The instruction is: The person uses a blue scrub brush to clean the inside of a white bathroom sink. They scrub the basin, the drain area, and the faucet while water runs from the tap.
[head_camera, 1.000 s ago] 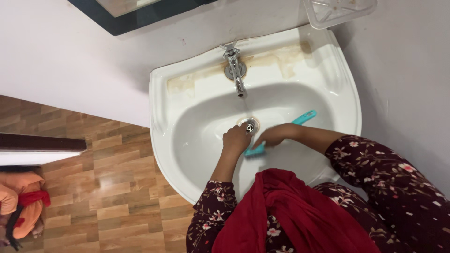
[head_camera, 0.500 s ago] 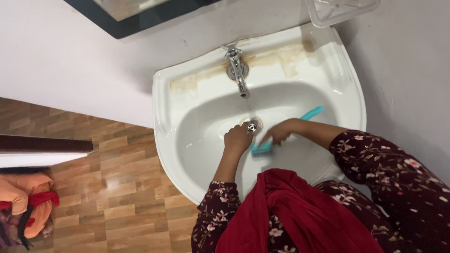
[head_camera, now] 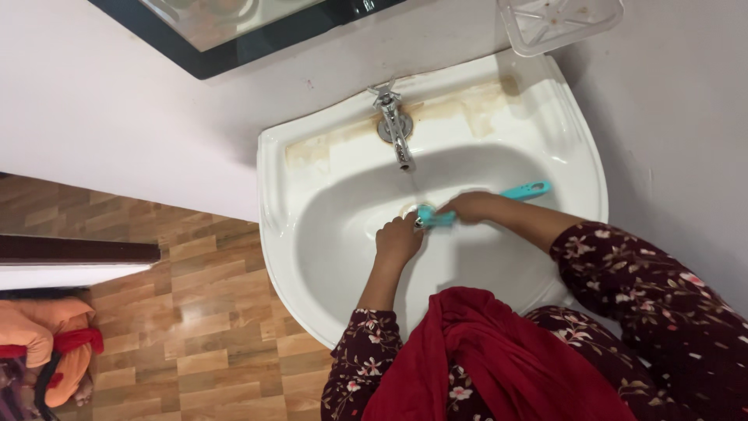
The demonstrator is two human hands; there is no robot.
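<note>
Here, at frame centre, the right hand (head_camera: 470, 207) grips a teal scrub brush (head_camera: 485, 202), its long axis running left to right, head over the sink (head_camera: 327, 257) drain; the left hand (head_camera: 399, 238), apparently fisted, rests just below.

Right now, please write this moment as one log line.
right hand: grips teal brush | brush head: at drain | left hand: beside drain | white sink

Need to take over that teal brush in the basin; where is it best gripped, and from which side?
Grip the teal brush on its slim handle, probably between the right hand and the looped end. Come from the sink's right side: the handle points that way, lying free above the bowl, while the head sits at the drain, crowded by the left hand.
</note>
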